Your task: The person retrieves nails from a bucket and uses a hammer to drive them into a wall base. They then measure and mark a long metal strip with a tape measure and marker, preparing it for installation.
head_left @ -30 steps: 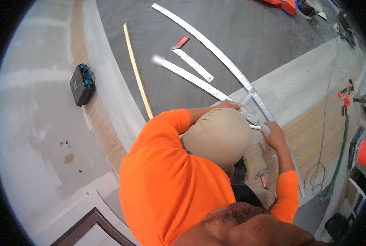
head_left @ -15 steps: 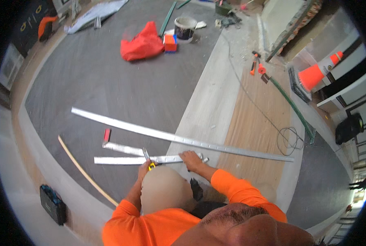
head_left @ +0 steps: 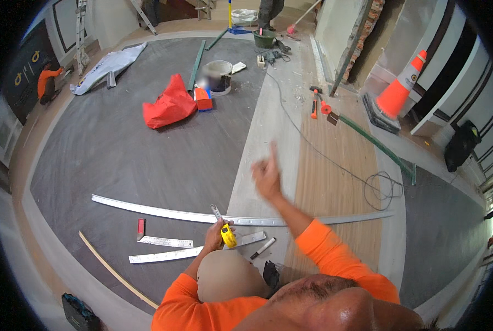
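Your left hand [head_left: 214,237]: gripping yellow tape measure [head_left: 228,236], blade [head_left: 215,212] partly out, near long metal strip [head_left: 158,212]. Right hand [head_left: 267,176]: empty, index finger [head_left: 273,153] extended. Shorter metal strip [head_left: 169,255], marker [head_left: 263,248], try square [head_left: 166,242]: on floor [head_left: 119,149]. Progress: tools laid out, strips apart; marks made or lacking, cannot tell.

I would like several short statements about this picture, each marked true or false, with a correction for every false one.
1. The left hand holds a yellow tape measure. True.
2. The right hand grips the marker. False: the marker lies on the pale floor strip, and the right hand is raised with one finger stretched out.
3. The red-handled square lies on the grey floor. True.
4. The red bag hangs on a ladder. False: it lies on the grey floor.
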